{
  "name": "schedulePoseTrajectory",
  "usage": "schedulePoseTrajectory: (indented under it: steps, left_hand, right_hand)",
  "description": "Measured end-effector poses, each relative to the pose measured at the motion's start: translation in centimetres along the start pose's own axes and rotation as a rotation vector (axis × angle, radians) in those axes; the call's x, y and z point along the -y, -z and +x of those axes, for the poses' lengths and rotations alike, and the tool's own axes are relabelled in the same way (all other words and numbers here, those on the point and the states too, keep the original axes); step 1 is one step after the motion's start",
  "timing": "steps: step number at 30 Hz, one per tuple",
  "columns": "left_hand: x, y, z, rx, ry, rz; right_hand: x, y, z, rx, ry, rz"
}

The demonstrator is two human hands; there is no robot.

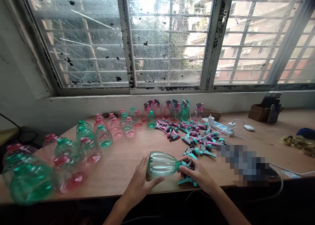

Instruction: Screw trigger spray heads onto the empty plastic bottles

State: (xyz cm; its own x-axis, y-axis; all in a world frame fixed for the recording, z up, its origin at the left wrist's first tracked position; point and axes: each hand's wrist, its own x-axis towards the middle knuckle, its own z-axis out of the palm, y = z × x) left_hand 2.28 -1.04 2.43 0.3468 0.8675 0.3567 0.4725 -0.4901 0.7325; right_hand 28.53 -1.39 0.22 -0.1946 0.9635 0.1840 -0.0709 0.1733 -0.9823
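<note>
Behind the bottle: my left hand (141, 177) curls there, so I lose its fingertips.
Teal trigger: just below the right fingers I see one (188, 181); I can't tell whether it belongs to the held head or to another.
Blocky patch: right of the right fingers, it masks most of a dark device (273, 173).
Forearms: both are cut off at the bottom of my view.
Left fingers: partly spread, they cup the bottle's base; I can't tell whether the thumb below touches it.
Right fingers: my right hand (197, 175) pinches the head's (190, 165) collar closely at the neck.
Bottle: the green one (161, 164) lies sideways between both hands, neck toward the right fingers.
Near edge: the table (128, 149) ends just beneath the fingers, my wrists hanging past it.
Room: table surface stretches ahead of the left fingers, as far as the standing bottles (65, 148).
Pile: loose heads (194, 133) crowd the space beyond the right fingers, the closest very near them.
</note>
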Motion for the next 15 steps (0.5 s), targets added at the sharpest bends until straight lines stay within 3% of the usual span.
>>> schedulePoseTrajectory:
  steps: [3,15]
  left_hand:
    - [0.2,-0.2,-0.1,-0.041,0.002,-0.027]
    - [1.3,-0.2,-0.4,0.001,0.032,-0.114]
  right_hand:
    - [0.1,-0.1,-0.1,0.017,0.006,0.030]
    - [-0.2,0.1,0.0,-0.002,-0.025,0.013]
